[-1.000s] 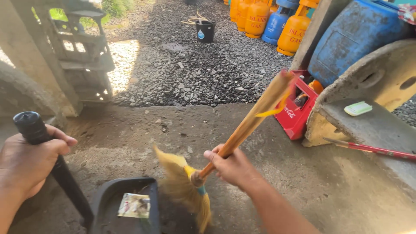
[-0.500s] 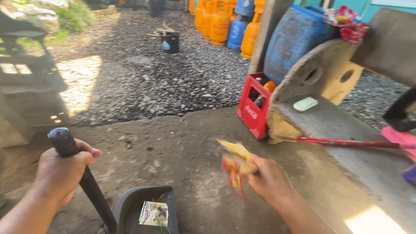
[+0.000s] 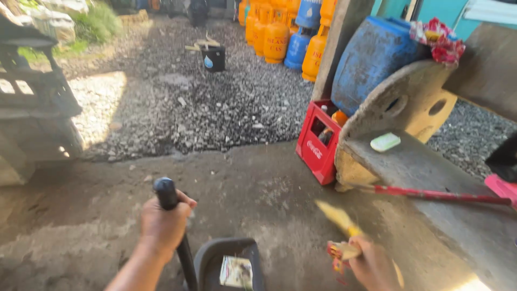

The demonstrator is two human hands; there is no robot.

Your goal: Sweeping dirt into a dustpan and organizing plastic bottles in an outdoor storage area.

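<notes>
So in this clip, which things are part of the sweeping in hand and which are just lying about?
In hand:
- left hand gripping the black dustpan handle
- dustpan holding a scrap of paper
- right hand holding the broom, blurred

Lying about:
- red crate
- blue barrel
- orange gas cylinders
- black bucket
- soap bar

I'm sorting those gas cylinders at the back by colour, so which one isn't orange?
The blue cylinder, standing upright among the orange cylinders at the far edge of the gravel. All its neighbours are orange.
</notes>
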